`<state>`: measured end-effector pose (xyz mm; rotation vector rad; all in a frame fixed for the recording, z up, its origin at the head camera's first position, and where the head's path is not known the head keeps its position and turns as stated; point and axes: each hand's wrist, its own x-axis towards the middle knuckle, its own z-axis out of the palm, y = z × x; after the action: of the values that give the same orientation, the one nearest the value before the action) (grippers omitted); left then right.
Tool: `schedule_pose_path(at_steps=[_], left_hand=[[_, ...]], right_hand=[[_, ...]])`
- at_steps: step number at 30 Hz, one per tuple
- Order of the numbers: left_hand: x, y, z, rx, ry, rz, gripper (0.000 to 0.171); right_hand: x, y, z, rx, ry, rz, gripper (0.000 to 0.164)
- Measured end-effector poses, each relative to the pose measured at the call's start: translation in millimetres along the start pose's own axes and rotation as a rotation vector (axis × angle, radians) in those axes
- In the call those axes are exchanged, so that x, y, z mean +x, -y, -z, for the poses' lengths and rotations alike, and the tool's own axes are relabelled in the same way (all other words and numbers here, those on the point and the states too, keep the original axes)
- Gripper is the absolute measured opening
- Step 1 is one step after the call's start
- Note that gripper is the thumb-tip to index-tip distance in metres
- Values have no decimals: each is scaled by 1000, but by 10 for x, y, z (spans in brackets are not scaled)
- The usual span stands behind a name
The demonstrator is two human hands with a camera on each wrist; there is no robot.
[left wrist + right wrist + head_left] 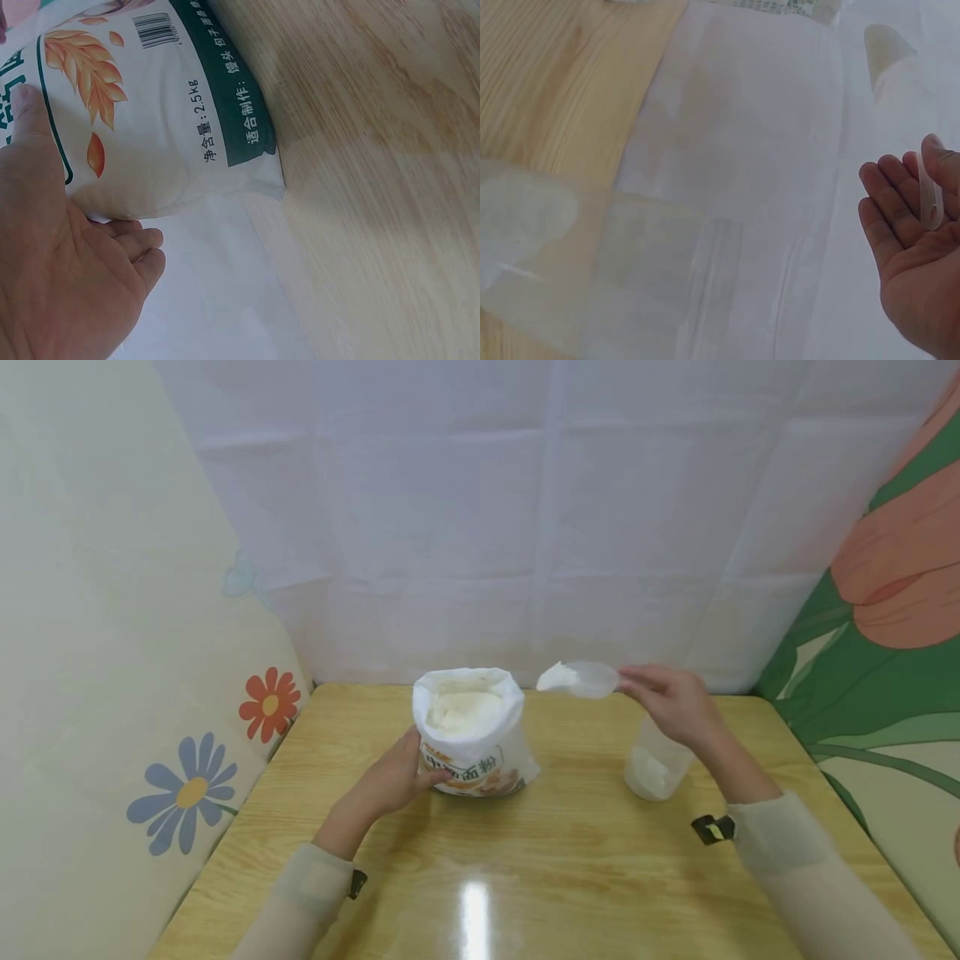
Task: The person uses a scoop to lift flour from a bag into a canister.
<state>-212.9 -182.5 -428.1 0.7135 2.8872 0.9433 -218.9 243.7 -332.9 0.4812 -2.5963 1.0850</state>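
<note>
A white bag of flour point(474, 758) stands upright with its top rolled open, pale flour point(463, 712) showing inside. My left hand point(392, 774) holds its left side, thumb on the printed front and the other fingers at the edge, as the left wrist view shows too. To the right of the bag, in the air, my right hand point(670, 700) pinches the handle of a translucent scoop point(596, 680) between thumb and fingers. White flour is heaped toward the scoop's tip. Below the right hand, a clear plastic container point(641, 262) has some flour at its bottom.
The wooden table point(592, 877) carries the bag and the container. A white cloth backdrop point(480, 527) hangs along the table's far edge. Flower-printed panels flank the left side point(90, 635) and the right side point(900, 710).
</note>
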Motion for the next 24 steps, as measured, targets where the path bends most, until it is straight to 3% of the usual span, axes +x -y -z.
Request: schedule_pose_path(at_steps=[14, 24], left_hand=[[1, 22, -4, -13, -6, -24, 95], [10, 8, -5, -28, 5, -12, 92]], right_hand=[[-171, -247, 140, -29, -52, -21, 36], [-364, -426, 291, -89, -55, -100, 41]])
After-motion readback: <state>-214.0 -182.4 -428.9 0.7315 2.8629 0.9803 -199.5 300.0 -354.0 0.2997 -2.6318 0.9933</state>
